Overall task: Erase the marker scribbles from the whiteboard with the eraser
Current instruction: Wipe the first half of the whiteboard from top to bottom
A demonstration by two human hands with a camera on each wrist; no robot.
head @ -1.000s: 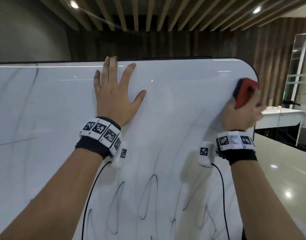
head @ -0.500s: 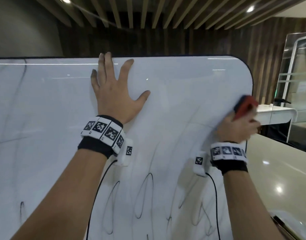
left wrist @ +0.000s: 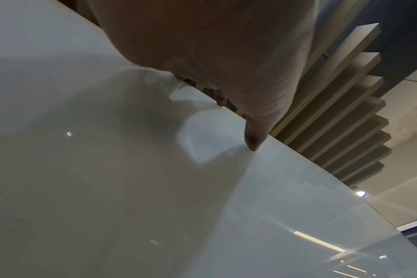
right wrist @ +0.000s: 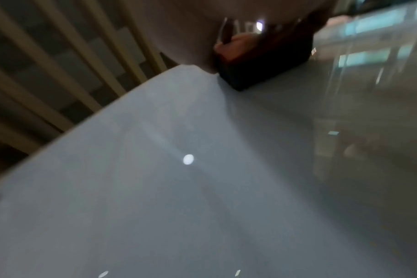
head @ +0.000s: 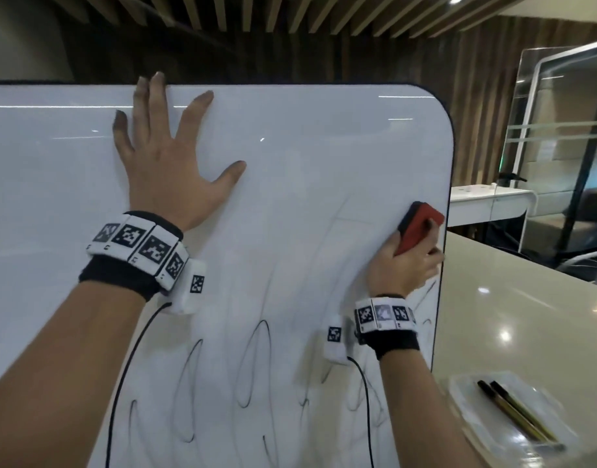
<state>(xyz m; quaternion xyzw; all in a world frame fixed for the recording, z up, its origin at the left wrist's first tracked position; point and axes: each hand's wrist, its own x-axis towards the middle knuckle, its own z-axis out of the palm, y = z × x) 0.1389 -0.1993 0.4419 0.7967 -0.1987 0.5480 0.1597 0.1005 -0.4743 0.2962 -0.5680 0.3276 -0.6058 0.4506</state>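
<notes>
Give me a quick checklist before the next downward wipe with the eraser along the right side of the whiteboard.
1. Eraser gripped by right hand: ok.
2. Dark pad against the whiteboard: ok, seen in the right wrist view.
3. Left hand flat on the board, steadying it: ok.
4. Scribbles remaining below the eraser: not ok, loops still dark.
5. Eraser clear of the board's right edge: cannot tell, it sits very close.
6. Tray of pens out of the wiping path: ok.

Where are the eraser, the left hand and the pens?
eraser [head: 420, 226], head view, on its red back.
left hand [head: 162, 173], head view, on the back of the hand.
pens [head: 513, 413], head view, on the shafts.
</notes>
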